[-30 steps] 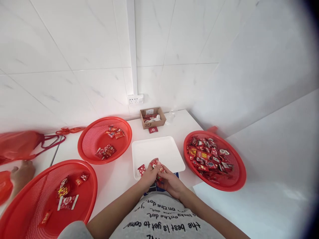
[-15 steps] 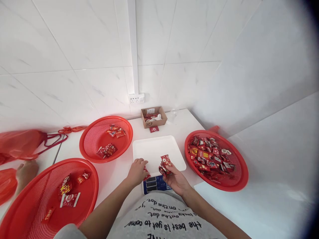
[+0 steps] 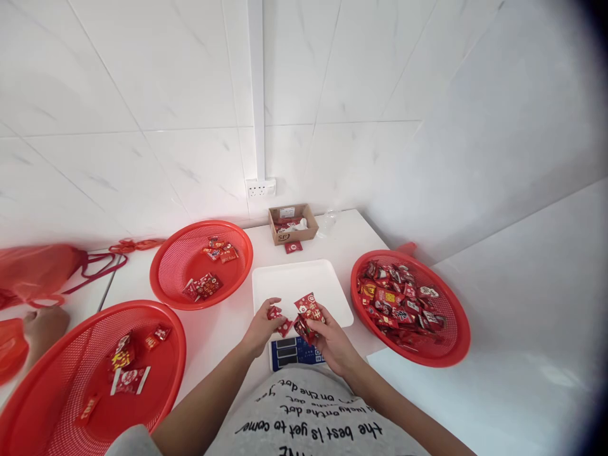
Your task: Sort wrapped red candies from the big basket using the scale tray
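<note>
My left hand (image 3: 261, 328) pinches a small red wrapped packet (image 3: 281, 320) between thumb and fingers. Close beside it, my right hand (image 3: 333, 342) is closed on several red packets (image 3: 308, 311), some with white and gold print. Both hands are held over the near edge of the white weighing tray (image 3: 270, 282). Below the tray shows the blue panel of the scale (image 3: 297, 353), partly hidden by my hands and shirt. What print the packets carry is too small to read.
A red basket (image 3: 458, 329) heaped with packets stands at right. Two red baskets, one farther back (image 3: 166, 253) and one nearer (image 3: 173, 380), hold a few packets. Behind the tray sits a cardboard box (image 3: 297, 235) with a packet (image 3: 293, 247) before it. Another person's hand (image 3: 47, 326) is at far left.
My left hand has lifted its packet a little and turned it more into view. My right hand, still holding its packets, has shifted slightly left, closer to the left hand.
</note>
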Demonstrator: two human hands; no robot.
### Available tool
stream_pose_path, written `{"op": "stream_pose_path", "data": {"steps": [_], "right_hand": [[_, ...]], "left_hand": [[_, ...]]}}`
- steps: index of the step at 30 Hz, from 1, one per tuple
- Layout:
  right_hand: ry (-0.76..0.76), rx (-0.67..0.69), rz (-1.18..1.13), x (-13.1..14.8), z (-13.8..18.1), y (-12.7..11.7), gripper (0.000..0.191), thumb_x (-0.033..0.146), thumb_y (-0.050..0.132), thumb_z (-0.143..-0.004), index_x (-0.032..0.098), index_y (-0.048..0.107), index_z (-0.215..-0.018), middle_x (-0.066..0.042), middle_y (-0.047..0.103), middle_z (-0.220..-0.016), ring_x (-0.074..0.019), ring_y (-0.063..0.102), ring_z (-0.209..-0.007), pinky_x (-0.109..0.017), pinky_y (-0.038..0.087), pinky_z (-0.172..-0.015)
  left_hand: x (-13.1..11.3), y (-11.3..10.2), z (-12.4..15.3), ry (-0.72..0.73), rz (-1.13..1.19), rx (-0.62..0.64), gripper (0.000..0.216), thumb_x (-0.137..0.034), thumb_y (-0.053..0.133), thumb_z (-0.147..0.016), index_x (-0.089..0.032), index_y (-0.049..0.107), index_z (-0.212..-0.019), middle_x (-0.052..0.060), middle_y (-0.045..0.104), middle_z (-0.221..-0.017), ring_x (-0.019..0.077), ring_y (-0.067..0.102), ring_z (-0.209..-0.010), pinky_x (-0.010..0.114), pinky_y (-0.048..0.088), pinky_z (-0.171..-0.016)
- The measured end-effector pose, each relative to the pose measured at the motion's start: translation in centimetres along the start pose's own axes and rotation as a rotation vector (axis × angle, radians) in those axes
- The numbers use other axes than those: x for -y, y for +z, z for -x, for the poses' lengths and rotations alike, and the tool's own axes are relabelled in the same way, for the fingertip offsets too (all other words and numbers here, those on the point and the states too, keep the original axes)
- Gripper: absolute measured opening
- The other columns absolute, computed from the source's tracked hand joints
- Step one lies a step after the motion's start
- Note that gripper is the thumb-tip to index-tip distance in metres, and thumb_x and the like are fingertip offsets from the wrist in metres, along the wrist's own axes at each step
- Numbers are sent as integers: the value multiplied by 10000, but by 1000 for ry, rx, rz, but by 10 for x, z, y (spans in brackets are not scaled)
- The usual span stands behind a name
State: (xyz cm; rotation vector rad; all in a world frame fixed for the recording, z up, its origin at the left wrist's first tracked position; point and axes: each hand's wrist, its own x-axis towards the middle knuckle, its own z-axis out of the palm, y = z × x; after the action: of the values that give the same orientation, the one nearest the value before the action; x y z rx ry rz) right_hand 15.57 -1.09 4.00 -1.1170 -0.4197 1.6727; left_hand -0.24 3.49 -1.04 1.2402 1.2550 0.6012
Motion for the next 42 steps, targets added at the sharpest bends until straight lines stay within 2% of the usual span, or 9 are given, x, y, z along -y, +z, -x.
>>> {"op": "stream_pose_path", "data": {"steps": [3,6,10,13,18,23,32,36,42], "right_hand": [[-114,81,281,1,1,10,444,187,603,-683,250,498,-1110,-17,616,-1034,-185,577,-917,-340,445,-818],[-299,126,704,-4,-3,11,462,119,574,-653,250,538,-1094,-25,572,-1107,-211,504,-1044,-382,354,-940],[-468,145,1074,-9,-9,7,478,134,578,-660,268,546,-1117,-44,544,-1122,-244,448,-1089,-420,309,-971],[-495,154,1198,-9,-11,5,519,191,599,-680,272,504,-1184,-60,520,-1173,-285,366,-1177,-474,258,-1000],[-453,259,1231,-14,-13,1,623,276,554,-759,275,316,-1334,-58,364,-1355,-261,217,-1294,-479,207,-1050],[-450,270,1254,-19,-14,1,633,330,545,-781,261,286,-1354,-61,257,-1426,-253,179,-1314,-469,185,-1069],[-490,312,1157,-8,-12,9,610,396,531,-800,266,301,-1350,-62,263,-1430,-265,195,-1314,-487,194,-1065],[-546,300,1116,-6,-10,5,608,369,490,-835,271,227,-1374,-51,215,-1448,-249,185,-1319,-476,198,-1069],[-481,268,1035,-7,-9,-3,568,364,469,-845,299,243,-1362,-41,263,-1426,-250,241,-1297,-475,271,-1041]], "left_hand": [[-10,5,8,-118,408,144,383,-435,506,-786,-187,491,-1077,74,573,-950,170,581,-800,307,463,-708],[-23,8,17,-252,836,382,578,-659,375,-752,-177,520,-1036,105,596,-986,228,585,-865,377,461,-738],[-31,8,22,-363,1140,507,515,-641,381,-767,-239,503,-1065,72,585,-1069,260,587,-936,435,452,-768],[-30,8,22,-363,1135,492,409,-510,447,-810,-299,453,-1161,48,533,-1174,256,579,-971,448,457,-767],[-23,6,22,-323,1084,469,491,-345,531,-803,-385,344,-1255,23,506,-1204,224,606,-905,391,488,-697],[-15,2,21,-399,1064,450,380,-342,518,-803,-225,461,-1160,63,633,-921,206,630,-759,346,490,-644],[-14,-9,13,-418,1106,373,214,-262,537,-786,-128,560,-951,67,667,-810,187,642,-710,301,483,-635],[-29,-36,2,-352,1126,226,216,-280,510,-811,-142,560,-971,68,672,-861,170,637,-753,315,491,-687],[-47,-112,-34,-77,959,-78,282,-325,461,-831,-156,543,-1041,83,633,-1013,200,598,-923,348,504,-781]]}}
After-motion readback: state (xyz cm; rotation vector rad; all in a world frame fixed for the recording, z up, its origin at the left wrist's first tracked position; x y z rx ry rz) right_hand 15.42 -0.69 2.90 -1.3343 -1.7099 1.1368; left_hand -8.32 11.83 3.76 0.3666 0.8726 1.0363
